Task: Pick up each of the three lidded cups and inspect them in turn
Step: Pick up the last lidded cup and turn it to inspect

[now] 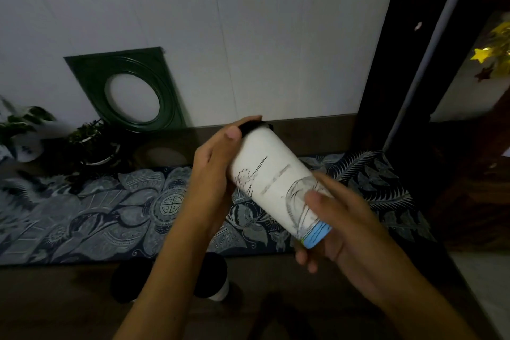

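Note:
A white paper cup point(276, 176) with grey line drawings, a blue band at its base and a black lid is held tilted in the air, lid pointing up and away. My left hand point(215, 171) grips its upper part near the lid. My right hand point(339, 226) holds the blue-banded bottom end, thumb on the cup's side. Below my left forearm two more cups with black lids point(129, 281) point(214, 276) stand on the brown table near the front edge, partly hidden by the arm.
A dark blue patterned cloth point(91, 215) runs across the table. A green square frame with a round opening point(129, 91) leans on the white wall. Potted plants point(91, 141) stand at the back left. A dark post point(392, 63) rises at the right.

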A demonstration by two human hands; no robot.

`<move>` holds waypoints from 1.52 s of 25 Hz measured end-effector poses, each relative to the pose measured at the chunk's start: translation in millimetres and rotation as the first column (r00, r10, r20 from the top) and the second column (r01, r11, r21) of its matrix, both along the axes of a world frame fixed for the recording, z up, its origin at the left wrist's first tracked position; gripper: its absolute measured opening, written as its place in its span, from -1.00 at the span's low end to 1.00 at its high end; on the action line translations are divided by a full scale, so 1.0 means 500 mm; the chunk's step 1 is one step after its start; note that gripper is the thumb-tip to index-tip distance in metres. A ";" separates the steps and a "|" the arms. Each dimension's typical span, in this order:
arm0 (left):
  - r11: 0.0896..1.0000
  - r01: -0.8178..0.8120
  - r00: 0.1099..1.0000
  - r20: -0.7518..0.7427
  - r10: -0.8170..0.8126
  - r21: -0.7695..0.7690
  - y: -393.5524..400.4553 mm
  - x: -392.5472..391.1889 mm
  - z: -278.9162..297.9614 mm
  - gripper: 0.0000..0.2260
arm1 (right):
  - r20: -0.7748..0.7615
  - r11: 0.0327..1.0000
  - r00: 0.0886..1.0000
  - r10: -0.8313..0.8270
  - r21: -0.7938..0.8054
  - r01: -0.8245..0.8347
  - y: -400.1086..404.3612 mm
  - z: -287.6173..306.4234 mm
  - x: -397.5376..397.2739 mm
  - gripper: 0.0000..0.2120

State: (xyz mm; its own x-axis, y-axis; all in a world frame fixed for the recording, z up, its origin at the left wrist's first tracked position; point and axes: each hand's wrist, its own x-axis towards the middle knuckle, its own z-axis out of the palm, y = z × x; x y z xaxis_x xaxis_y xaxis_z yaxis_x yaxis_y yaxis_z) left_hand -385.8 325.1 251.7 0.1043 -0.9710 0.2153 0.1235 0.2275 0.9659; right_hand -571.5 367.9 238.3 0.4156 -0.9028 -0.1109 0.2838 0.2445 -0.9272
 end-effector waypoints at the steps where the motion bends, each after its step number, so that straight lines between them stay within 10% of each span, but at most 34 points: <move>1: 1.000 0.001 1.000 -0.018 -0.001 -0.009 0.000 0.000 0.000 -0.67 | 0.123 0.995 0.992 0.034 0.085 -0.045 0.000 0.001 0.000 -0.51; 3: 0.999 -0.031 0.999 -0.028 0.031 -0.009 -0.004 -0.001 0.001 -0.65 | 0.139 0.993 0.989 0.056 0.097 -0.070 -0.001 0.008 0.000 -0.49; 5: 0.998 -0.069 0.998 -0.002 0.069 0.004 -0.007 -0.004 0.004 -0.64 | -0.201 0.995 0.979 -0.029 -0.101 0.009 -0.001 0.011 0.002 -0.46; 8: 0.996 -0.084 0.996 0.038 0.083 0.034 -0.010 -0.009 0.005 -0.70 | -0.680 0.807 0.629 -0.376 -0.574 -0.138 -0.002 0.000 -0.005 -0.18; 10: 0.998 -0.052 0.997 0.052 0.050 0.032 -0.011 -0.010 0.003 -0.72 | -0.660 0.803 0.656 -0.367 -0.580 -0.135 -0.003 -0.005 -0.009 -0.19; 13: 1.000 0.014 1.000 0.018 -0.014 0.004 -0.011 -0.008 0.001 -0.63 | -0.237 0.976 0.969 -0.065 -0.215 0.013 -0.010 0.003 -0.017 -0.53; 17: 1.000 0.007 1.000 -0.018 -0.008 -0.029 -0.016 -0.015 -0.002 -0.54 | 0.170 0.990 0.981 0.094 0.086 -0.110 -0.011 -0.001 -0.023 -0.58; 20: 0.999 -0.054 0.998 0.019 0.054 0.005 -0.022 -0.025 -0.003 -0.60 | -0.321 0.984 0.945 -0.063 -0.176 0.006 -0.013 0.001 -0.029 -0.39; 22: 0.997 -0.073 0.996 0.059 0.071 0.025 -0.026 -0.030 -0.005 -0.60 | -0.648 0.858 0.683 -0.336 -0.511 -0.062 -0.012 -0.005 -0.034 -0.21; 24: 0.998 -0.061 0.996 0.071 0.058 0.034 -0.027 -0.033 -0.005 -0.60 | -0.644 0.830 0.680 -0.349 -0.549 -0.094 -0.013 -0.010 -0.036 -0.19; 27: 1.000 0.009 0.999 0.048 -0.010 0.023 -0.025 -0.031 -0.003 -0.54 | -0.226 0.979 0.973 -0.054 -0.206 0.007 -0.020 -0.003 -0.043 -0.42; 31: 1.000 0.028 1.000 0.004 -0.028 0.008 -0.027 -0.039 -0.001 -0.57 | 0.172 0.988 0.979 0.108 0.091 -0.125 -0.020 -0.007 -0.050 -0.45; 34: 1.000 -0.014 0.999 0.041 0.013 0.015 -0.029 -0.044 0.003 -0.56 | -0.161 0.995 0.987 0.010 -0.093 -0.026 -0.019 0.001 -0.051 -0.33; 36: 0.999 -0.039 0.997 0.068 0.038 0.025 -0.030 -0.045 0.004 -0.58 | -0.547 0.907 0.803 -0.239 -0.422 -0.017 -0.017 -0.003 -0.055 -0.21; 38: 0.999 -0.039 0.996 0.086 0.037 0.023 -0.030 -0.045 0.004 -0.59 | -0.614 0.833 0.711 -0.342 -0.548 -0.073 -0.016 -0.009 -0.052 -0.18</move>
